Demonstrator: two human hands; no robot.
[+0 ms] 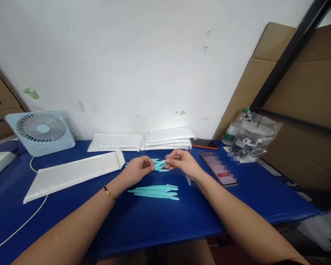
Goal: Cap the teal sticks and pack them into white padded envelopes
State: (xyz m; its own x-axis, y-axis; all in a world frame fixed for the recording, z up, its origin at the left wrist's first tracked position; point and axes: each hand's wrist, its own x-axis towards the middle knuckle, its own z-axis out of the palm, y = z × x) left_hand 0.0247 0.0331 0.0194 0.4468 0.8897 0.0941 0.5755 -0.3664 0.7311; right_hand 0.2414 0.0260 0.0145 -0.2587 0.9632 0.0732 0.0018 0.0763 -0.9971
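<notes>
My left hand (pixel 139 170), with a ring on one finger, is closed in a pinch on turquoise eyebrow razors (pixel 160 165) above the blue table. Facing it, my right hand (pixel 182 162) pinches the other end of a razor between thumb and fingers. A small translucent piece shows at the right fingertips, too small to name. More razors lie under and behind the hands, partly hidden. Closer to me, a row of several razors (pixel 154 192) rests on the table, their heads pointing right. Beside my right wrist lies a thin translucent piece (pixel 188 180).
White padded envelopes (pixel 169 136) are stacked by the wall, with a longer envelope (pixel 77 175) at left. A blue fan (pixel 41 130) stands far left. At right are a phone (pixel 220 169), another phone (pixel 205 143), a bottle (pixel 233 129) and a bagged cup (pixel 256 136).
</notes>
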